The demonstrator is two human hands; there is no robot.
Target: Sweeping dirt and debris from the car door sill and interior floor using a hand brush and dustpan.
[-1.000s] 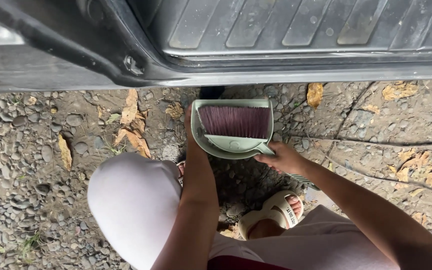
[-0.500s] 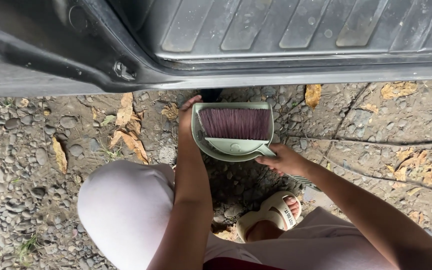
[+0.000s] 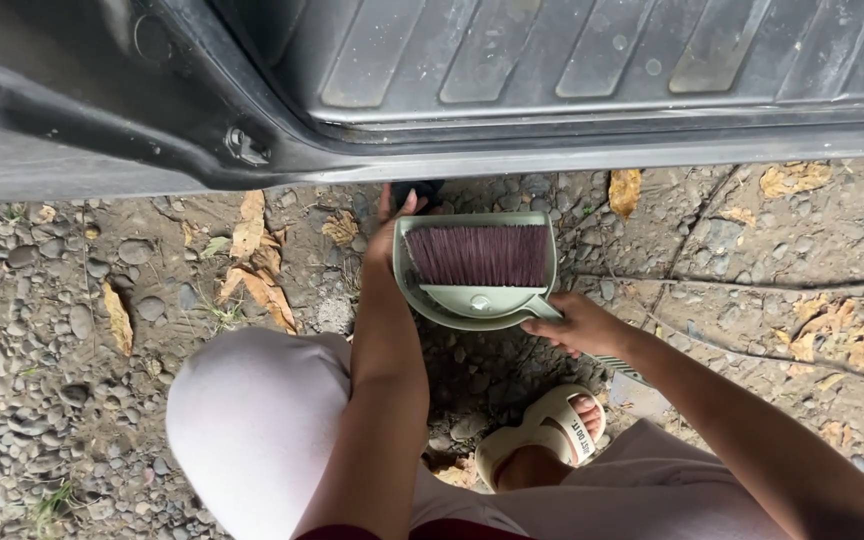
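Observation:
A pale green dustpan [image 3: 422,290] rests on the stony ground just below a car's door sill, with a small brush [image 3: 479,255] with dark reddish bristles lying in it. My right hand [image 3: 577,325] grips the handle at the pan's lower right. My left hand [image 3: 390,218] stretches past the pan's left edge, fingers apart and holding nothing. Its fingertips are at a small dark object [image 3: 420,190] under the sill. I cannot tell whether they touch it.
The grey car sill [image 3: 592,150] and ribbed floor mat [image 3: 572,55] fill the top. Pebbles and dry leaves [image 3: 257,265] cover the ground. My knee in light trousers [image 3: 252,420] and a sandalled foot [image 3: 547,435] are below the pan.
My left hand has slid forward along the dustpan's left side towards the sill. The dustpan and my right hand have stayed almost in place.

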